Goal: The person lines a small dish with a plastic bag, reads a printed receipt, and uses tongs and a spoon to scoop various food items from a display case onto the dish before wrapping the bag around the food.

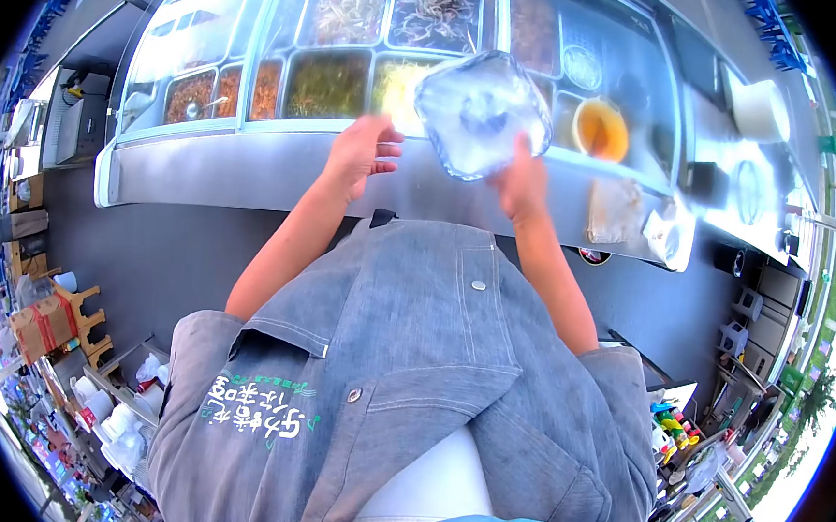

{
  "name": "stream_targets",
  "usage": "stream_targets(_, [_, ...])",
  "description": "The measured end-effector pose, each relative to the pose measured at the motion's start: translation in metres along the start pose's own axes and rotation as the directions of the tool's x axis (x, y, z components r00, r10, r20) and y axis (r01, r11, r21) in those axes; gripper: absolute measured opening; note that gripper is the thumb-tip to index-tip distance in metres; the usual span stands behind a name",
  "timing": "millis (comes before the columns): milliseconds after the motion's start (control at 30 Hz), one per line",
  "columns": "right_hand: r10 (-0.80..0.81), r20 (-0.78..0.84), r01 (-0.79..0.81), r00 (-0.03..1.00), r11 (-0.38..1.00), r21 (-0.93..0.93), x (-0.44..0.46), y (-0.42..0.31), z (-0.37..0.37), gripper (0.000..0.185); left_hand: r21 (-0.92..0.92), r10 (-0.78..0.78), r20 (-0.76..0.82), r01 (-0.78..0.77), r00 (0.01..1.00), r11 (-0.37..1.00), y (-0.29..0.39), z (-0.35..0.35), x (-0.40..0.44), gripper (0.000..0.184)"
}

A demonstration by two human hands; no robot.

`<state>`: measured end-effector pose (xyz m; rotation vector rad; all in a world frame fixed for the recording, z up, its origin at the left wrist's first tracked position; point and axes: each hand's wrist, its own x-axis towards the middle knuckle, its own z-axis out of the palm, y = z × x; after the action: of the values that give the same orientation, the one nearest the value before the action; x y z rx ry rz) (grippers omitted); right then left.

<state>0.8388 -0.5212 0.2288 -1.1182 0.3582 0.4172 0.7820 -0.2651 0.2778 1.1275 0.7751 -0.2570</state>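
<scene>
A clear, shiny container or bag (pixel 484 110), blurred by motion, is held up over the front edge of the food display counter (pixel 288 174). My right hand (pixel 520 181) grips its lower right corner. To its left, my left hand (pixel 363 152) is raised over the steel ledge, fingers curled and apart, touching nothing. Behind the hands lie trays of food, among them a green one (pixel 327 85) and a pale yellow one (pixel 401 90).
An orange-filled bowl (pixel 601 130) sits at the counter's right. A folded cloth (pixel 614 210) and a white roll-like item (pixel 667 235) lie on the right ledge. Cardboard boxes (pixel 45 327) stand at the far left.
</scene>
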Motion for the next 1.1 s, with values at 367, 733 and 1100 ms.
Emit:
stream_targets(367, [0.083,-0.06,-0.068,0.995,0.973,0.219,-0.027,0.006,0.012,0.047,-0.303,0.154,0.131,-0.108,0.979,0.947,-0.021,0.002,0.012,0.009])
stream_targets(733, [0.187,0.084,-0.201,0.979,0.957,0.208,-0.045,-0.001,0.039,0.036,-0.323,0.277,0.066,-0.242,0.959,0.915,0.008,0.012,0.014,0.021])
stream_targets(1100, [0.124,0.045,-0.132,0.991,0.927,0.35,-0.049,-0.009,0.06,0.046,0.342,0.39,0.01,-0.37,0.921,0.864,-0.061,0.01,0.005,0.012])
